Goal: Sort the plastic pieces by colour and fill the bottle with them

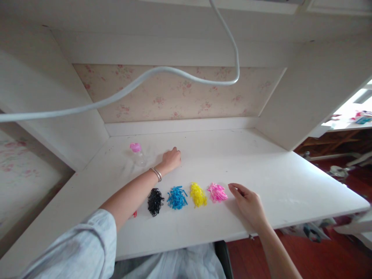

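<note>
On the white desk (290,182) lie small piles of tiny bands in a row: black (155,201), blue (177,197), yellow (198,194) and pink (217,192). My right hand (248,203) rests flat on the desk just right of the pink pile, fingers stretched toward it. My left hand (171,159) reaches far over the desk, fingers curled down onto the surface, with a bracelet on the wrist. A clear small bottle with a pink cap (137,153) stands to its left. I cannot make out anything inside the left hand.
A white cable (162,71) hangs across the view above the desk. White side panels and a floral back wall close in the desk on three sides. A small red thing (135,213) peeks out beside my left forearm. Red floor and clutter lie to the right.
</note>
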`<state>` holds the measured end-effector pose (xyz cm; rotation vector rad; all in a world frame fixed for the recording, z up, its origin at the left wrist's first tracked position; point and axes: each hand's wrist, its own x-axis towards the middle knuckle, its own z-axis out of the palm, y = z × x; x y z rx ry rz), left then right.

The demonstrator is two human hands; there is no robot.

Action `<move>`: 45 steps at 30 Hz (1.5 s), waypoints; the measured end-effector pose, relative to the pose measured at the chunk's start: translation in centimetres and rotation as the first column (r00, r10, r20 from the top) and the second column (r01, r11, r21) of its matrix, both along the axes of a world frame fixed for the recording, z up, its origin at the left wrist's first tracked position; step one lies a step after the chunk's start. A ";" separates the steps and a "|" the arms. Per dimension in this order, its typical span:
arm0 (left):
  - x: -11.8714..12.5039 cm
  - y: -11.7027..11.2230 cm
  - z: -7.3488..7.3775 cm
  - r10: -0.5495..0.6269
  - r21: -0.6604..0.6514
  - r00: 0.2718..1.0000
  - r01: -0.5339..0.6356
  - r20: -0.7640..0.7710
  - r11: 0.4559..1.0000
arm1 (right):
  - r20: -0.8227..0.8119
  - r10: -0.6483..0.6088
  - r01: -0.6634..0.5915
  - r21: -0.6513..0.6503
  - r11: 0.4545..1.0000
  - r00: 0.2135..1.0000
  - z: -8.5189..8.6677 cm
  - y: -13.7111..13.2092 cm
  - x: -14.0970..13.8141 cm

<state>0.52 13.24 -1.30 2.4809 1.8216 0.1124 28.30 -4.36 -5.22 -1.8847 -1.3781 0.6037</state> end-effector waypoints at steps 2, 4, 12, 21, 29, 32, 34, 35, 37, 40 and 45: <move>0.0 -0.4 0.4 -0.037 0.000 0.999 0.037 0.024 0.999 | -0.006 -0.006 0.006 0.005 1.000 1.000 0.0 0.0 0.0; 0.2 -1.4 0.7 -0.099 0.000 0.993 0.099 0.058 0.995 | -0.013 -0.009 0.009 0.016 1.000 1.000 -0.1 0.0 0.0; 1.0 -7.5 1.4 -0.427 -0.046 0.887 0.440 0.176 0.897 | 0.013 -0.011 0.011 0.018 1.000 1.000 -0.4 0.3 0.2; 1.0 -9.2 2.1 -0.489 -0.025 0.855 0.500 0.172 0.866 | -0.002 -0.003 0.003 0.029 1.000 1.000 -0.6 0.5 0.2; -3.9 -9.9 3.7 -0.384 0.052 0.882 0.386 0.274 0.921 | -0.034 -0.008 0.009 0.024 1.000 0.999 -0.2 0.2 0.0; -8.1 -11.7 4.0 -0.269 0.054 0.861 0.272 0.431 0.961 | -0.053 0.018 -0.016 0.037 0.999 0.998 -0.3 0.4 0.1; -11.7 -13.3 3.6 -0.150 0.036 0.841 0.153 0.520 0.988 | -0.086 0.026 -0.022 0.044 0.999 0.996 -0.3 0.8 0.3; -13.6 -14.2 3.1 -0.074 0.022 0.831 0.074 0.552 0.997 | -0.094 0.021 -0.018 0.039 0.999 0.995 -0.3 1.2 0.3; -17.5 -16.0 1.7 0.104 -0.030 0.788 -0.107 0.607 0.994 | -0.066 0.020 -0.019 0.022 1.000 0.998 0.1 2.2 -0.1; -22.3 -18.5 -0.9 0.341 -0.100 0.701 -0.361 0.627 0.927 | 0.081 0.116 -0.116 -0.004 0.993 0.990 1.7 4.3 -2.5; -24.7 -20.6 -3.2 0.452 -0.090 0.600 -0.535 0.660 0.840 | 0.367 0.434 -0.430 -0.097 0.898 0.823 5.3 8.8 -10.9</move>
